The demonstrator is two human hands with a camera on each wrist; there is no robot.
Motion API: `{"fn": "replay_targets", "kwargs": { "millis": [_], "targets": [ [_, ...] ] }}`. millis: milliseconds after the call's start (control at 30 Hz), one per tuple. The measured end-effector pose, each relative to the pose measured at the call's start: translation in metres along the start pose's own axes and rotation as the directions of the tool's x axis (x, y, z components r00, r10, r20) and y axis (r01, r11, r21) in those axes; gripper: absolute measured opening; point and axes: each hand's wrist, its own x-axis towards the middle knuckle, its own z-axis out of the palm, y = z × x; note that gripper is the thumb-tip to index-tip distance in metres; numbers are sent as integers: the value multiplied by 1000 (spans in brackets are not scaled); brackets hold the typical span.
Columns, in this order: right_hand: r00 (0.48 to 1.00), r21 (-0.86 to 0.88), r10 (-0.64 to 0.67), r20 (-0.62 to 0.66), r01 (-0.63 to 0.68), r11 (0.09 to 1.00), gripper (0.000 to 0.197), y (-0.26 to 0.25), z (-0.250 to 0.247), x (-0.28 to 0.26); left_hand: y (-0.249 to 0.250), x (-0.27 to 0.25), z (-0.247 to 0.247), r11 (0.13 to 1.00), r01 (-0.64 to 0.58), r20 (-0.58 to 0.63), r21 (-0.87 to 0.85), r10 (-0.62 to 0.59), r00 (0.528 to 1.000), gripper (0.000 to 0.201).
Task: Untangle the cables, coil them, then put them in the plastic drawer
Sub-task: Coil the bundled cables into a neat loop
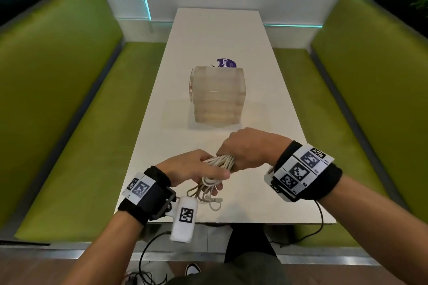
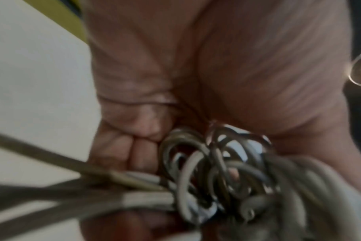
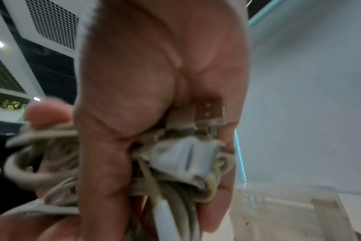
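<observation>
A tangled bundle of white cables [image 1: 217,169] hangs between both hands just above the near end of the white table [image 1: 266,104]. My left hand [image 1: 196,169] grips the bundle's lower part, and loose loops with plug ends [image 1: 214,201] dangle below it. My right hand [image 1: 245,148] is closed around the upper part of the bundle. The right wrist view shows cables [image 3: 175,171] and a white connector [image 3: 188,156] pressed into the palm. The left wrist view is blurred, with cable loops [image 2: 216,171] against the fingers. The clear plastic drawer unit [image 1: 217,95] stands shut at mid-table, beyond the hands.
A purple round label [image 1: 225,65] lies behind the drawer unit. Green padded benches [image 1: 69,99] flank the table on both sides. Black wires [image 1: 320,222] run down from the wrist bands below the table's near edge.
</observation>
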Motion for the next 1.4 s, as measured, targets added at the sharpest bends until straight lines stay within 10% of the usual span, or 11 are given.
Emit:
{"fn": "replay_targets", "kwargs": {
  "millis": [300, 600, 733, 1033, 1400],
  "targets": [
    [982, 599, -104, 156, -11, 800, 35, 7, -1, -8, 2, -6, -3, 996, -67, 13, 53, 67, 998, 19],
    [995, 603, -101, 9, 76, 794, 17, 13, 4, -2, -8, -1, -4, 963, -260, -67, -69, 256, 964, 53],
    [996, 558, -46, -71, 78, 826, 19, 22, -4, -4, -30, 2, -2, 899, -319, -124, -301, 295, 948, 36],
    [963, 593, 113, -243, 55, 803, 16, 43, -25, -16, -32, 6, 2, 931, -323, -286, -169, 268, 920, 24],
    [825, 885, 465, -319, 83, 459, 24, 11, 14, 10, -8, 20, 1, 608, -598, -650, -522, 171, 741, 39]
  ]
}}
